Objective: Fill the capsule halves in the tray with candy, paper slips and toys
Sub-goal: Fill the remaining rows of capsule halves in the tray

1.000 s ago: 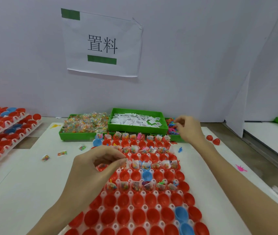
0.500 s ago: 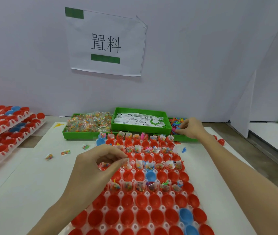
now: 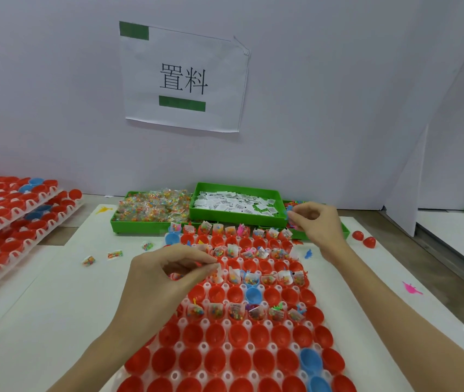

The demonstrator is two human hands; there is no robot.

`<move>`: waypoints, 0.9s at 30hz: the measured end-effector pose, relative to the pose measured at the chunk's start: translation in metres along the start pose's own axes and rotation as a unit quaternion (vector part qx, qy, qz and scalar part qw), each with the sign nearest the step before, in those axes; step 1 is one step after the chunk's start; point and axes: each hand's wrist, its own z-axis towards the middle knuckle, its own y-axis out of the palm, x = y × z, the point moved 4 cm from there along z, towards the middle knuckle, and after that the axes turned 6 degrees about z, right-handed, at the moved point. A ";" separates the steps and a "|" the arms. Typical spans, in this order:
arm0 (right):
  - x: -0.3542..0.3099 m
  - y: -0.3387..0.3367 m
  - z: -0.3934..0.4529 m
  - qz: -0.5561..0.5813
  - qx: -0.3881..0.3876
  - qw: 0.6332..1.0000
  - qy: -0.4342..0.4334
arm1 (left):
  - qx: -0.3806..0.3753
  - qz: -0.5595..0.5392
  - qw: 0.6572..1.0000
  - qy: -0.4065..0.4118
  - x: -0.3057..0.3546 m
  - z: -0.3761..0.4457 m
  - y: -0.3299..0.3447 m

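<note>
Left hand (image 3: 165,274) forward with fingers pinched — right hand (image 3: 317,226) reaching farther, fingers also pinched.

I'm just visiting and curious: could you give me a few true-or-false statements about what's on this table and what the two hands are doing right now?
1. The middle green bin holds white paper slips. True.
2. The right hand rests flat on the capsule tray. False: it is up at the bin of small coloured toys, fingers pinching something blue.
3. Every capsule half in the tray is red. False: a few are blue, such as the blue half mid-tray.
4. The nearest rows of the tray are unfilled. True.
5. The left hand is above the tray with thumb and fingers pinched together. True.
6. No candy lies outside the bins. False: loose candy packets lie on the white table.
</note>
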 end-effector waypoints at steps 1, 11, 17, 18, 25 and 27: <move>-0.011 0.005 -0.014 0.025 -0.019 0.999 -0.011 | -0.002 -0.016 1.000 -0.012 -0.002 0.000 0.000; -0.076 0.056 -0.129 0.067 -0.235 0.962 -0.121 | -0.001 -0.044 0.999 0.011 0.004 -0.001 0.002; -0.075 0.054 -0.131 0.056 -0.280 0.947 -0.149 | -0.006 -0.016 1.000 0.021 0.003 -0.003 0.005; -0.075 0.053 -0.131 0.055 -0.290 0.944 -0.145 | -0.005 -0.011 1.000 0.025 0.004 -0.003 0.006; -0.084 0.037 -0.125 0.053 -0.376 0.917 -0.121 | 0.029 0.002 0.998 0.055 0.014 -0.010 0.009; -0.085 0.037 -0.125 0.056 -0.384 0.914 -0.118 | 0.035 -0.006 0.998 0.050 0.016 -0.012 0.010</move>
